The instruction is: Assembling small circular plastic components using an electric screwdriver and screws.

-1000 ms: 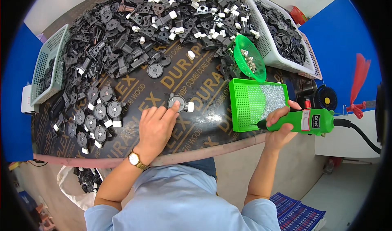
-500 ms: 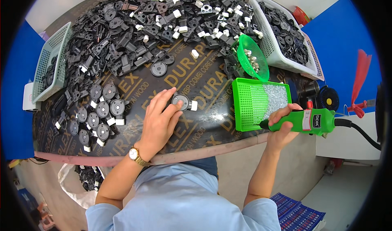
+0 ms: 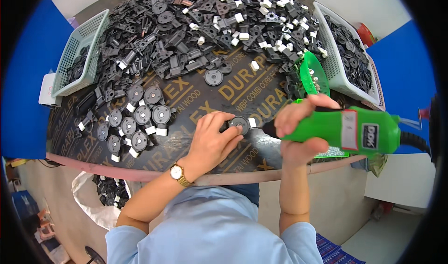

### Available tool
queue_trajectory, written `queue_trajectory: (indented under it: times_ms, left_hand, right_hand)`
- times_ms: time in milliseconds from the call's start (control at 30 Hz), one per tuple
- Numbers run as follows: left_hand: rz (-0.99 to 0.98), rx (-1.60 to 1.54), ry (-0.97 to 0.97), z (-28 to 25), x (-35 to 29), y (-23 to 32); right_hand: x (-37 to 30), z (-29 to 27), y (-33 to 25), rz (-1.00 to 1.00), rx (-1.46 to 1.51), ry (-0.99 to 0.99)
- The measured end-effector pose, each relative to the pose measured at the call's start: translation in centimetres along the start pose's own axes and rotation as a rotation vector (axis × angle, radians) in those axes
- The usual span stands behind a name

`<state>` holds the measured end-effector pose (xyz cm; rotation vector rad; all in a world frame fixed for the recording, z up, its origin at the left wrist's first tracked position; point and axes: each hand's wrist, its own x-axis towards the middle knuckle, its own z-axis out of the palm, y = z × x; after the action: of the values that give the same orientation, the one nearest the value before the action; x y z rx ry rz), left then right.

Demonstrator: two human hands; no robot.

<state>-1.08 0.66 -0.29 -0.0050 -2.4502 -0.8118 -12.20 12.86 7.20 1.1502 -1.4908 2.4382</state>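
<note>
My left hand (image 3: pixel 211 140), with a gold watch on the wrist, holds a black plastic wheel piece (image 3: pixel 241 123) with a white tip down on the tabletop. Its fingers close around the near and left sides of the wheel. My right hand (image 3: pixel 298 128) grips a green electric screwdriver (image 3: pixel 329 128), raised and lying roughly level. The dark nose of the tool points left toward the white tip; whether it touches is unclear. To the left of my left hand lies a group of similar wheel pieces (image 3: pixel 142 114). One loose wheel (image 3: pixel 213 77) lies farther back.
A big heap of black and white parts (image 3: pixel 186 35) covers the back. Baskets stand at left (image 3: pixel 58 84) and right (image 3: pixel 361 90). A green bowl (image 3: pixel 305 72) holds metal bits. The screwdriver mostly hides a green tray (image 3: pixel 343 154). A cord (image 3: pixel 414 140) trails right.
My right hand has lifted the screwdriver and swung it left, over the green tray and closer to the wheel piece. My left hand still holds that piece. The whole view has shifted.
</note>
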Motion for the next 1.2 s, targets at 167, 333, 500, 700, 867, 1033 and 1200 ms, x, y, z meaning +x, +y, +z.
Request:
queue_trajectory:
  times_ms: [167,333,500,700,867,1033,1200]
  left_hand:
    - [-0.015,0.010,-0.013,-0.1,0.0,-0.1]
    - [0.004,0.002,-0.019,0.2,-0.1,-0.4]
    - [-0.022,-0.020,-0.044,0.2,-0.2,-0.5]
    - [-0.125,-0.150,0.072,-0.1,0.2,0.0]
    - [-0.100,-0.144,0.107,-0.1,0.0,-0.4]
    - [-0.070,-0.131,0.147,-0.4,0.0,-0.3]
    - [-0.057,-0.104,0.129,-0.5,0.0,0.0]
  right_hand:
    - [0.3,1.6,1.6,0.134,-0.013,-0.100]
    - [0.3,1.9,1.9,0.184,-0.037,-0.106]
    - [0.3,2.4,1.6,0.187,-0.131,-0.127]
    - [0.4,3.0,0.3,0.116,-0.063,-0.119]
    - [0.0,3.5,-0.1,0.041,-0.092,-0.122]
    - [0.3,3.5,-0.4,0.088,0.067,-0.107]
    - [0.2,3.2,-0.4,0.123,0.017,-0.083]
